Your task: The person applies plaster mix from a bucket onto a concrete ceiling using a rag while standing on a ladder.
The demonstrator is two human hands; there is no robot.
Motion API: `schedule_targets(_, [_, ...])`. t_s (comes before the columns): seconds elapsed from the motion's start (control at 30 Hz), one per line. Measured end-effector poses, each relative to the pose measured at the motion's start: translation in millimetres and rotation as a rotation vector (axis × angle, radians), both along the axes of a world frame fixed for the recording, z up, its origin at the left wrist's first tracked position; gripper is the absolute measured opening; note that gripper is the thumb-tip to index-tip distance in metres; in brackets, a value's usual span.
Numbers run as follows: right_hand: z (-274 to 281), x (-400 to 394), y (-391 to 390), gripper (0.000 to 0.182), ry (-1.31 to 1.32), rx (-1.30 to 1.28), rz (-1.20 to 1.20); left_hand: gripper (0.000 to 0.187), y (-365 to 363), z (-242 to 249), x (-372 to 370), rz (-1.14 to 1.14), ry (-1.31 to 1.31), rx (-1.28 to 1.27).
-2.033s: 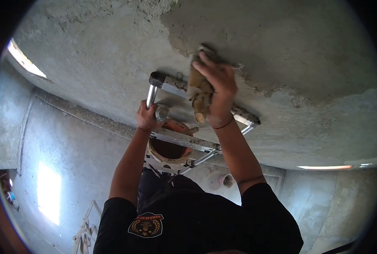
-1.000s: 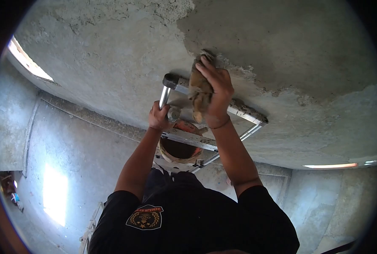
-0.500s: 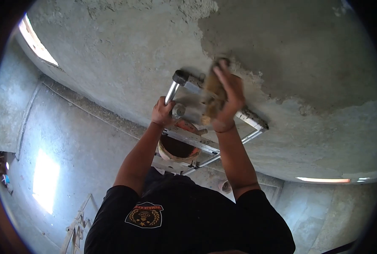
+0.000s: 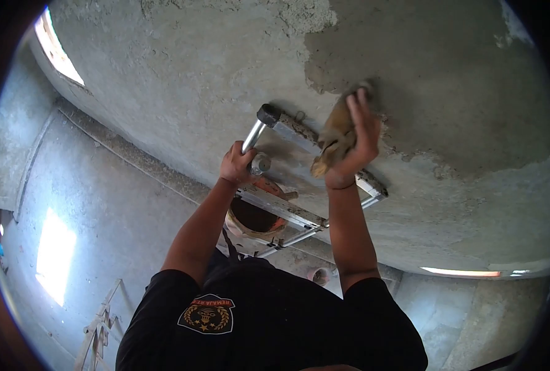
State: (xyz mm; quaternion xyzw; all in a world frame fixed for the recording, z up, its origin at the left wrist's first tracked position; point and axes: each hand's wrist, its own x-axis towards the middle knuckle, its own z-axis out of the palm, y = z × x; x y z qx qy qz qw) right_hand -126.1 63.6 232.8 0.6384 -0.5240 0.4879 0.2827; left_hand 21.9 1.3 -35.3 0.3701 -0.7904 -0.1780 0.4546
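Note:
My left hand (image 4: 236,166) is closed around the silver rail of an aluminium ladder (image 4: 254,135), beside a round grey knob-like part (image 4: 261,162). Up against the rough grey plaster wall (image 4: 225,68), my right hand (image 4: 366,143) presses a tan, crumpled sponge-like piece (image 4: 337,131). Its fingers are stretched along that piece, and the fingertips are slightly blurred. The piece lies at the border of a darker, smoother plaster patch (image 4: 423,86). Below my left hand, an orange bucket (image 4: 269,234) with dark contents sits at the ladder, partly hidden by a rung.
Ladder rails cross between my arms. Far below, a small round container (image 4: 318,276) stands near the floor. Another ladder-like frame (image 4: 96,331) is at lower left. Bright light patches (image 4: 55,256) and window openings (image 4: 55,49) show at the sides.
My right hand has moved to the right along the wall with the sponge-like piece, toward the darker patch. My left hand keeps its hold on the ladder; the view has shifted slightly.

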Motion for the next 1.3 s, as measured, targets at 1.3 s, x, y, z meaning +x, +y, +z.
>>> schedule_targets(1.3, [-23.4, -1.5, -22.3, 0.037, 0.023, 0.074, -0.038, 0.065, -2.1, -5.4, 1.0, -0.047, 0.019, 0.024])
